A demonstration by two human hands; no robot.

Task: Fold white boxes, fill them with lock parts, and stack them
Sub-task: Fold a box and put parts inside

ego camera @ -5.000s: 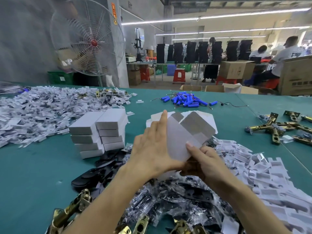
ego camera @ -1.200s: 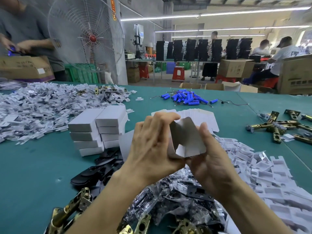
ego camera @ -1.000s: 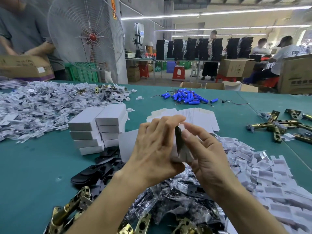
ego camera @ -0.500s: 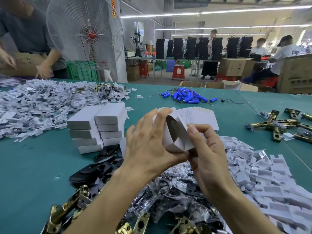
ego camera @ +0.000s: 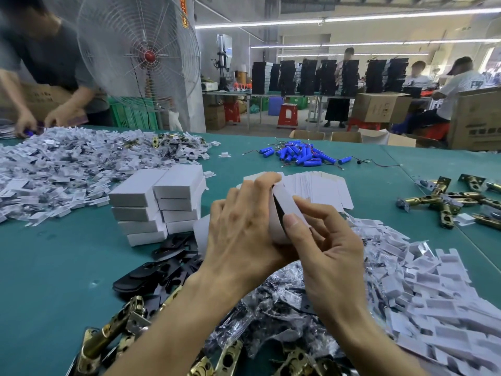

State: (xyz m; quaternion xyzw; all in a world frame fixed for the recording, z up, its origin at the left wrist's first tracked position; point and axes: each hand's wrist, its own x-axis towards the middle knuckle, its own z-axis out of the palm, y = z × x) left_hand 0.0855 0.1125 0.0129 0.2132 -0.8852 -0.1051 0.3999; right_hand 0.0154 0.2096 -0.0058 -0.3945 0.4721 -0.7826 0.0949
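— Where do we have room to reach?

— On our left. A broad patch of bare green table [ego camera: 48,267] lies between the heap of white scraps [ego camera: 67,164] and the brass latches [ego camera: 108,337] at the near edge.

— And ahead?

— Tight. Our left hand [ego camera: 241,234] and right hand [ego camera: 325,248] hold the white box [ego camera: 279,213] above bagged black parts [ego camera: 271,308]. The stacked boxes [ego camera: 157,202] stand just to our left, with black plates [ego camera: 162,267] at their foot, and the flat blanks [ego camera: 320,185] lie just beyond.

— Further out?

— A bare band crosses between the blanks and the blue batteries [ego camera: 301,154].

— Right side?

— White inserts [ego camera: 433,294] fill the near right. We see bare cloth beyond them, then scattered latch bolts [ego camera: 444,202].
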